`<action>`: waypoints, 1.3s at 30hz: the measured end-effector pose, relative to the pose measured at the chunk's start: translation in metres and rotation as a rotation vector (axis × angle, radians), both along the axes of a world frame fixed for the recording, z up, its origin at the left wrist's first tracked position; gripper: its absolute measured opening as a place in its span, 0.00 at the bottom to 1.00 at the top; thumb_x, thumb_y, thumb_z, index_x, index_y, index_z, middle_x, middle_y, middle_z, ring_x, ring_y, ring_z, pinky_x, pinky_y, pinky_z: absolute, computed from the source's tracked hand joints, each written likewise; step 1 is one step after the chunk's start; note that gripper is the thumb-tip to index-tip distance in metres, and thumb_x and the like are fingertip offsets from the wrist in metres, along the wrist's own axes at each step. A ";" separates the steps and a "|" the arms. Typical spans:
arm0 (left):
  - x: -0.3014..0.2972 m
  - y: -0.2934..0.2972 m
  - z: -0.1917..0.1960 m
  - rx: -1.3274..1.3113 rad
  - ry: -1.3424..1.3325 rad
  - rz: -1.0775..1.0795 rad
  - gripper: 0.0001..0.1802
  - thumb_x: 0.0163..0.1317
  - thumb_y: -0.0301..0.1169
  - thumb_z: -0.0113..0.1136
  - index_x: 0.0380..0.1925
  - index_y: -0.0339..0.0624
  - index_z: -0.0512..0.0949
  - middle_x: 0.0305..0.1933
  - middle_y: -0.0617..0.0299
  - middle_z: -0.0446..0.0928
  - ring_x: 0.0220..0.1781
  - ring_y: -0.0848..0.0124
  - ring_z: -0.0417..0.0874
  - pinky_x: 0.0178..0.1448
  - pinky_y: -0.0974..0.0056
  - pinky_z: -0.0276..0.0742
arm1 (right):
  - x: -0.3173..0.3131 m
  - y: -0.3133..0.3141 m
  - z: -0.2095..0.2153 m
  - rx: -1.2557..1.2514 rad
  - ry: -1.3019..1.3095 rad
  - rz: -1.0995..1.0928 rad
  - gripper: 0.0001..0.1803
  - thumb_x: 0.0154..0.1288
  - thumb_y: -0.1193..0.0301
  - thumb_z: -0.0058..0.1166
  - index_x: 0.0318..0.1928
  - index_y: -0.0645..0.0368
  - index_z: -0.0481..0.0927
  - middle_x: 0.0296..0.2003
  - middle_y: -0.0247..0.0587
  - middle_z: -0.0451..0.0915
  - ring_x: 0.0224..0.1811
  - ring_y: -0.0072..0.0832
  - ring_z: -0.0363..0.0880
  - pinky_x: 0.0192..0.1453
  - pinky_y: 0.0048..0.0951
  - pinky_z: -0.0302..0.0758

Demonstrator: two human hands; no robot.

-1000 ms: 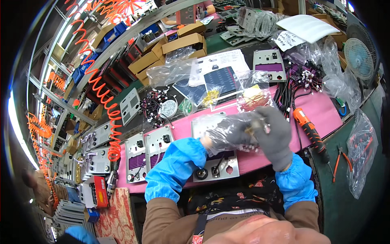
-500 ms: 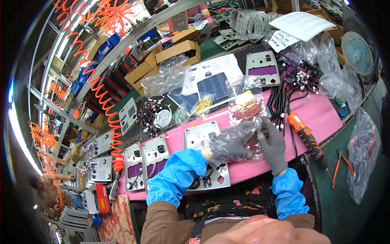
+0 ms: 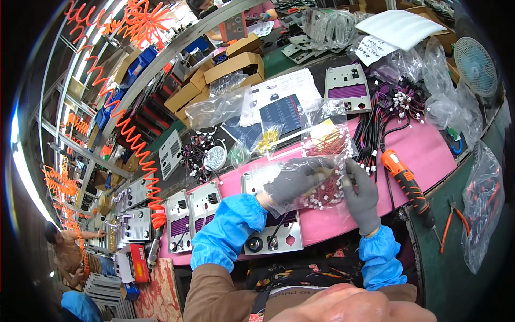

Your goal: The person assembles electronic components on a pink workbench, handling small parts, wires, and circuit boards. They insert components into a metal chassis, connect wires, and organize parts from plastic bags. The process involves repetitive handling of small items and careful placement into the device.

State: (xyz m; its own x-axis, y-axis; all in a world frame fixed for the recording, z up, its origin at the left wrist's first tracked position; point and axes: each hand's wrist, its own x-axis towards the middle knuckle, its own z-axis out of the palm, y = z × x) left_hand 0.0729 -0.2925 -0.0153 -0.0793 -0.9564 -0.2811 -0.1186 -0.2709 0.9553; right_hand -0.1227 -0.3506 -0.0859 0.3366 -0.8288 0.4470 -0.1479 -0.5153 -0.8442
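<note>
My left hand [image 3: 295, 185], in a grey glove and blue sleeve cover, is inside or behind a clear plastic bag [image 3: 276, 201], its fingers curled on the film. Thin red wires [image 3: 328, 192] with small white connectors lie in the bag beside its fingertips. My right hand [image 3: 362, 196], also gloved, has thumb and fingertips closing at the bag's right edge; the exact grip is partly hidden. Underneath, a grey panel [image 3: 292, 242] with a purple strip and round fittings lies on the pink mat [image 3: 332, 225]. Another bag of red wires [image 3: 327, 140] lies just beyond.
Two similar panels [image 3: 204, 203] lie left. An orange-black power screwdriver [image 3: 405, 182] and red-handled pliers [image 3: 453, 222] lie right. Dark cable bundles [image 3: 370, 134], paper sheets [image 3: 284, 91] and another panel [image 3: 346, 91] are behind. A red coiled air hose [image 3: 129, 129] hangs left.
The bag and my left hand have shifted slightly, left and up. More red wires show between my hands, and the panel beneath is more exposed. My right hand stays almost in place.
</note>
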 end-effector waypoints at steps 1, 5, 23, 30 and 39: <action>0.001 -0.001 -0.002 -0.011 -0.018 -0.010 0.19 0.71 0.27 0.55 0.61 0.38 0.73 0.53 0.59 0.79 0.53 0.74 0.78 0.56 0.69 0.75 | 0.000 0.000 0.001 0.002 -0.002 0.008 0.21 0.67 0.73 0.52 0.61 0.59 0.75 0.44 0.48 0.82 0.45 0.38 0.84 0.49 0.35 0.80; 0.003 0.000 0.008 -0.037 0.000 -0.039 0.23 0.70 0.30 0.58 0.63 0.39 0.72 0.56 0.59 0.78 0.57 0.73 0.76 0.61 0.68 0.73 | 0.001 -0.001 0.000 -0.027 -0.063 0.021 0.20 0.68 0.75 0.51 0.60 0.60 0.75 0.44 0.48 0.82 0.43 0.38 0.84 0.48 0.35 0.80; 0.064 0.016 0.022 -0.331 -0.551 0.065 0.25 0.62 0.32 0.63 0.59 0.38 0.75 0.50 0.53 0.82 0.49 0.70 0.81 0.53 0.63 0.78 | 0.000 0.001 -0.007 0.046 -0.091 0.069 0.19 0.71 0.81 0.45 0.61 0.62 0.74 0.50 0.47 0.81 0.52 0.32 0.83 0.55 0.29 0.79; 0.065 0.019 0.014 -0.373 -0.624 0.187 0.19 0.62 0.25 0.61 0.54 0.40 0.79 0.52 0.57 0.82 0.50 0.72 0.81 0.54 0.64 0.78 | -0.001 0.002 -0.003 0.115 -0.114 0.087 0.19 0.72 0.79 0.45 0.62 0.67 0.73 0.50 0.45 0.82 0.51 0.29 0.81 0.58 0.29 0.77; 0.064 0.021 0.003 -0.779 -1.018 -0.084 0.18 0.59 0.30 0.63 0.51 0.49 0.80 0.58 0.53 0.76 0.55 0.53 0.79 0.58 0.55 0.76 | 0.001 -0.001 -0.014 0.061 -0.094 0.033 0.18 0.70 0.80 0.47 0.59 0.64 0.75 0.46 0.45 0.83 0.47 0.31 0.84 0.52 0.30 0.80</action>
